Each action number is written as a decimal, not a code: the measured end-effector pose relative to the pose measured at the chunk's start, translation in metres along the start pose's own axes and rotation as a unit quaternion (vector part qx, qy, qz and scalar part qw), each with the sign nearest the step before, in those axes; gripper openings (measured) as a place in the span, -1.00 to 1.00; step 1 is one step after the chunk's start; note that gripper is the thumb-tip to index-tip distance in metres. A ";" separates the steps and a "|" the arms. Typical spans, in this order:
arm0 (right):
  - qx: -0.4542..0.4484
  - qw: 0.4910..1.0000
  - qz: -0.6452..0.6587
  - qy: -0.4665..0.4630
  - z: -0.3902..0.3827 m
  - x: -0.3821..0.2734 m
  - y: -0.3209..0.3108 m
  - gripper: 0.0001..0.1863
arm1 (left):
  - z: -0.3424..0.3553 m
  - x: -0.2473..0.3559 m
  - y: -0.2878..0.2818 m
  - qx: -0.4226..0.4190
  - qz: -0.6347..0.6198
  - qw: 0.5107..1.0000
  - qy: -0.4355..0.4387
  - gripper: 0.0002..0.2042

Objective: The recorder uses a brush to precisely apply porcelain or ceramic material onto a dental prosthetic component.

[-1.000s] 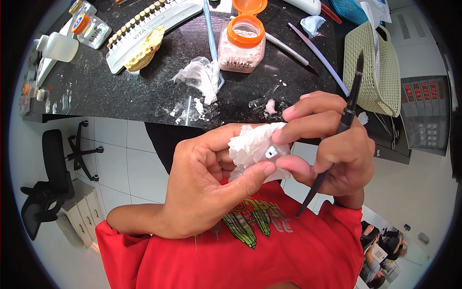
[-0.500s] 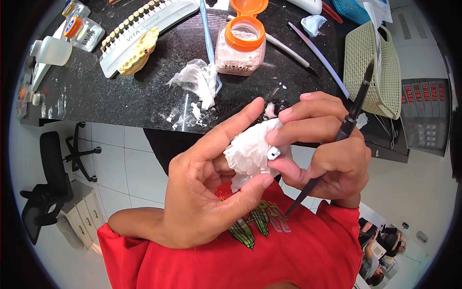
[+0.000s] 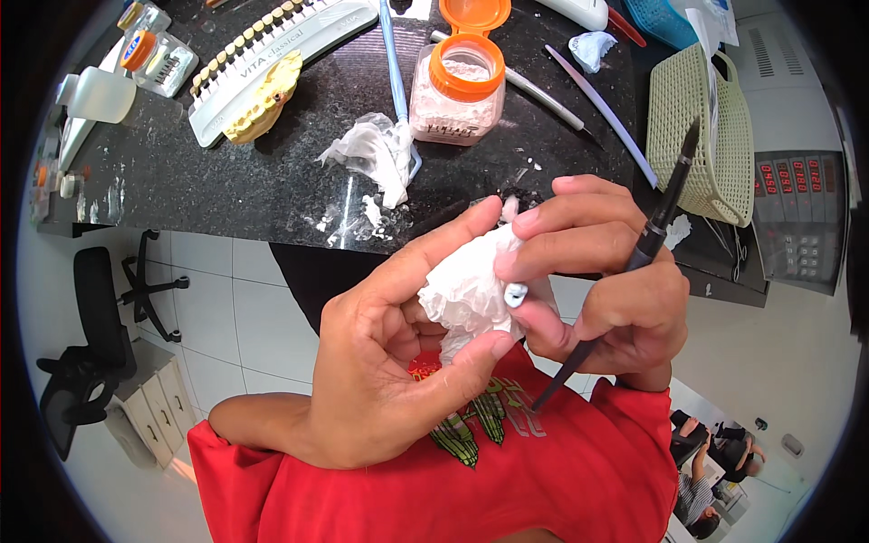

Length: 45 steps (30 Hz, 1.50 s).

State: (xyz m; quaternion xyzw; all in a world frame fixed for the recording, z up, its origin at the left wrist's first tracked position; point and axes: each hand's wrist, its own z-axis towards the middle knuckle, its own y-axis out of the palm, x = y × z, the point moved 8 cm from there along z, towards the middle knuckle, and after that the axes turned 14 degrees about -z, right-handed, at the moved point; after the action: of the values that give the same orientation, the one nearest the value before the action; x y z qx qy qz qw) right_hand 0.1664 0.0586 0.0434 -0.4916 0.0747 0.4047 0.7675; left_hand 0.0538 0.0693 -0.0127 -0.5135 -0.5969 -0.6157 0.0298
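Observation:
My left hand [image 3: 367, 371] cups a crumpled white tissue [image 3: 471, 288] between its thumb and fingers, over my lap in front of the counter edge. Pressed to the tissue's right side, my right hand [image 3: 620, 294] pinches a small white-blue tooth-shaped piece [image 3: 515, 294] with a dark hollow, which looks like a dental crown. Across the same right hand lies a black fine-tipped brush [image 3: 654, 233], its bristles pointing up and away. The tissue hides some of my left fingertips.
On the black counter [image 3: 217, 185] stand an open orange-lidded jar [image 3: 457, 104] of pinkish powder, a tooth shade guide [image 3: 290, 59] and a yellow dental cast [image 3: 262, 100]. Another tissue [image 3: 376, 158] lies by a blue-handled tool [image 3: 392, 63]. A woven basket [image 3: 697, 136] stands at right.
The tooth-shaped piece has turned slightly and its hollow shows more. My right hand has shifted a little left, and the tissue has been bunched differently.

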 end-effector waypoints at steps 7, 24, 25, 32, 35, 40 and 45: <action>-0.012 1.000 0.004 -0.014 0.003 -0.001 0.003 -0.64 | 0.000 -0.001 -0.002 -0.004 -0.018 1.000 -0.008 -0.44; -0.006 1.000 0.013 -0.014 0.003 -0.002 0.006 -0.64 | -0.001 -0.005 -0.002 -0.001 -0.051 0.998 -0.026 -0.49; -0.001 1.000 0.013 -0.012 0.003 -0.002 0.006 -0.64 | -0.002 -0.006 -0.003 -0.001 -0.050 0.998 -0.026 -0.49; -0.009 0.997 -0.079 -0.024 0.005 -0.006 0.006 -0.62 | -0.001 -0.011 -0.005 0.004 -0.110 0.994 -0.015 -0.48; -0.016 0.991 -0.126 -0.029 0.008 -0.012 0.006 -0.60 | -0.001 -0.014 -0.008 0.007 -0.138 0.990 -0.039 -0.51; -0.020 0.995 -0.099 -0.016 0.009 -0.007 0.002 -0.59 | 0.001 -0.017 -0.009 0.011 -0.178 0.981 -0.074 -0.53; -0.017 0.998 -0.058 0.010 0.006 -0.002 -0.003 -0.59 | 0.004 -0.015 -0.009 -0.004 -0.116 0.992 -0.039 -0.50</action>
State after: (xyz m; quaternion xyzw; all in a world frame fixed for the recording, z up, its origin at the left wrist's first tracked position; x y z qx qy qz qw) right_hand 0.1655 0.0614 0.0496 -0.5118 0.0470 0.3562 0.7803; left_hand 0.0576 0.0667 -0.0297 -0.4646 -0.6510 -0.5965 -0.0675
